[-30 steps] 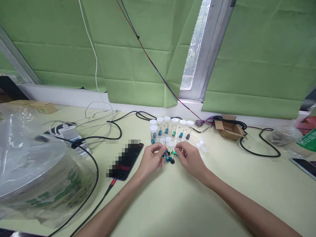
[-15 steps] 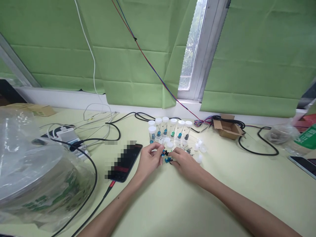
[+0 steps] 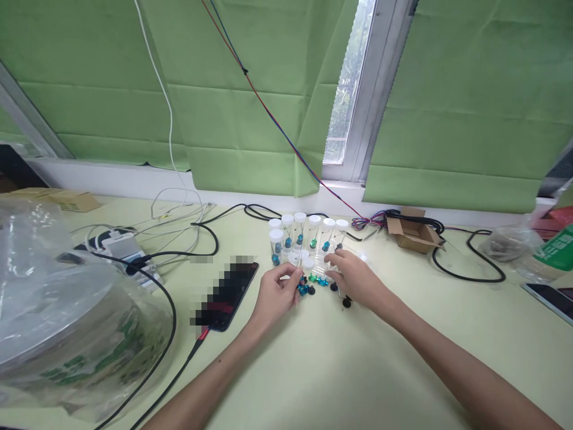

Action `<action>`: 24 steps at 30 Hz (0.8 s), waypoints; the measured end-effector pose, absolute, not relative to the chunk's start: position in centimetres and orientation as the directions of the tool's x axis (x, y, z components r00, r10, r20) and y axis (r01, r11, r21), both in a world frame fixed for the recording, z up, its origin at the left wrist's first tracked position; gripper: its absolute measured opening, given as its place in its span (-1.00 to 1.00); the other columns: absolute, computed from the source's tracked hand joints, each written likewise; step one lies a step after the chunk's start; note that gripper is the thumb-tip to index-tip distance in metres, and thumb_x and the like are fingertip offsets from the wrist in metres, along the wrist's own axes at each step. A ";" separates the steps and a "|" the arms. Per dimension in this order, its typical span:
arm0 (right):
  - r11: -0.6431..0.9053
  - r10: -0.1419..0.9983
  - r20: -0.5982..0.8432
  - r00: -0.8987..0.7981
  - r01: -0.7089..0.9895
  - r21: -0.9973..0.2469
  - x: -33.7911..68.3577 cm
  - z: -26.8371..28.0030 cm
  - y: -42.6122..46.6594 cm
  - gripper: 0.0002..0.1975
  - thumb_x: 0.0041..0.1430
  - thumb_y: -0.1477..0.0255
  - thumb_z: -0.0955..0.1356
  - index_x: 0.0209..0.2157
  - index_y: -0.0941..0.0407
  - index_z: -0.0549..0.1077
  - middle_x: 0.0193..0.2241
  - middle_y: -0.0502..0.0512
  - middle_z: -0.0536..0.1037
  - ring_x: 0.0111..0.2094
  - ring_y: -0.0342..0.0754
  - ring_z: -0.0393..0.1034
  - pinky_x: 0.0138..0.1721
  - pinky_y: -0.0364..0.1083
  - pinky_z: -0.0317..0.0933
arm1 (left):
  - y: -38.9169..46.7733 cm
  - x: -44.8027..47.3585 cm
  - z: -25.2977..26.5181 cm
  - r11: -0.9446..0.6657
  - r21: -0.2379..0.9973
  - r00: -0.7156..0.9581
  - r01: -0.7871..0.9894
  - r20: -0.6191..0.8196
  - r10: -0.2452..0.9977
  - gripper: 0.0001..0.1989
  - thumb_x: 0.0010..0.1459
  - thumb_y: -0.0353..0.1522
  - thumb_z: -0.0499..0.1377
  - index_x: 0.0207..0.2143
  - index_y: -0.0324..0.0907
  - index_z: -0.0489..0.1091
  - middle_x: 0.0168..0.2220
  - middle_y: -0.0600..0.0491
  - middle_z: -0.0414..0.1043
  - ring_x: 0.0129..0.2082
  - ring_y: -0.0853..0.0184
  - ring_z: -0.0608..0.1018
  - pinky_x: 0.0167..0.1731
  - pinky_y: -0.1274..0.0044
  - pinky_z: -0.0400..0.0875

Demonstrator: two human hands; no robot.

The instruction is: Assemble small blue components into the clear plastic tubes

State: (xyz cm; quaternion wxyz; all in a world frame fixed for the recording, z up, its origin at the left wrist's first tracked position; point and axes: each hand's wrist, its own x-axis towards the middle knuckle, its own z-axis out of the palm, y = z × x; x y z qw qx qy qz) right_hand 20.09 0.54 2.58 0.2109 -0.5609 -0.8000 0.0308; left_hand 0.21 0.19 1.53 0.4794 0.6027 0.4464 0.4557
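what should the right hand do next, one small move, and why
The right hand should perhaps pick up the small shiny green piece: it lies loose between both hands, while similar green and blue pieces sit inside white-lidded clear plastic tubes behind it. Whether that hand already holds something is unclear.

Pale table (image 3: 286,376), white-capped vials (image 3: 314,233), small blue parts (image 3: 323,281), phone (image 3: 236,294), cardboard box (image 3: 414,240)

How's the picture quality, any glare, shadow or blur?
Head view: window gap bright; head view: soft shadow across the lower tabletop; head view: phone partly covered by pixel blocks; head view: small blue parts too small for fine detail.
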 end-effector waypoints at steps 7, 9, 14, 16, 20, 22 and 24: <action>0.325 0.940 0.175 -0.293 0.926 -0.191 21.2 3.1 0.8 -0.82 0.07 0.50 0.46 -0.25 0.10 0.49 -0.36 0.18 0.54 -0.21 0.13 0.40 -0.40 -0.10 0.10 | 0.3 0.3 1.0 -0.130 0.983 0.220 0.133 0.098 0.970 -0.70 0.15 -0.14 0.16 -0.49 -0.16 0.32 -0.81 0.21 0.19 -0.81 0.47 0.21 -0.76 0.63 0.04; 0.310 0.946 0.146 -0.288 0.936 -0.166 21.0 3.1 0.7 -0.83 0.08 0.50 0.45 -0.24 0.12 0.48 -0.35 0.20 0.54 -0.21 0.15 0.40 -0.41 -0.09 0.08 | 0.3 0.3 0.9 -0.133 0.981 0.226 0.140 0.099 0.969 -0.70 0.16 -0.14 0.15 -0.49 -0.16 0.32 -0.80 0.21 0.19 -0.81 0.47 0.22 -0.75 0.63 0.05; 0.232 0.972 0.074 -0.224 0.961 -0.148 21.1 3.6 0.6 -0.82 0.13 0.49 0.42 -0.19 0.13 0.47 -0.31 0.23 0.52 -0.19 0.14 0.40 -0.41 -0.10 0.07 | 0.2 0.4 1.0 -0.143 0.974 0.228 0.173 0.101 0.968 -0.70 0.17 -0.15 0.14 -0.48 -0.17 0.32 -0.79 0.20 0.21 -0.80 0.48 0.22 -0.75 0.64 0.06; 0.203 0.979 0.047 -0.198 0.968 -0.147 21.3 3.8 0.5 -0.81 0.14 0.49 0.42 -0.17 0.14 0.46 -0.28 0.24 0.51 -0.18 0.13 0.39 -0.41 -0.11 0.07 | 0.2 0.4 1.0 -0.144 0.974 0.229 0.173 0.102 0.968 -0.70 0.17 -0.15 0.14 -0.48 -0.18 0.33 -0.79 0.21 0.21 -0.80 0.49 0.21 -0.75 0.64 0.05; 0.174 0.984 0.053 -0.168 0.976 -0.130 21.2 4.3 0.3 -0.82 0.19 0.48 0.37 -0.15 0.14 0.44 -0.24 0.20 0.46 -0.18 0.06 0.38 -0.41 -0.14 0.06 | 0.3 0.4 0.8 -0.142 0.977 0.236 0.157 0.102 0.966 -0.69 0.17 -0.14 0.14 -0.47 -0.18 0.32 -0.80 0.22 0.20 -0.81 0.50 0.20 -0.74 0.64 0.05; 0.164 0.985 0.068 -0.157 0.980 -0.114 21.1 4.6 0.1 -0.86 0.21 0.51 0.33 -0.18 0.13 0.44 -0.26 0.17 0.44 -0.23 0.01 0.37 -0.43 -0.16 0.02 | 0.3 0.4 0.7 -0.141 0.977 0.240 0.157 0.101 0.966 -0.69 0.17 -0.13 0.14 -0.47 -0.18 0.33 -0.80 0.22 0.20 -0.81 0.50 0.20 -0.74 0.64 0.04; 0.161 0.987 0.045 -0.157 0.983 -0.089 20.9 4.9 -0.2 -0.88 0.19 0.56 0.29 -0.28 0.14 0.46 -0.30 0.15 0.43 -0.31 -0.04 0.36 -0.46 -0.16 -0.02 | 0.4 0.4 0.6 -0.138 0.978 0.245 0.159 0.096 0.965 -0.69 0.17 -0.13 0.14 -0.47 -0.18 0.33 -0.81 0.22 0.20 -0.81 0.50 0.19 -0.74 0.64 0.04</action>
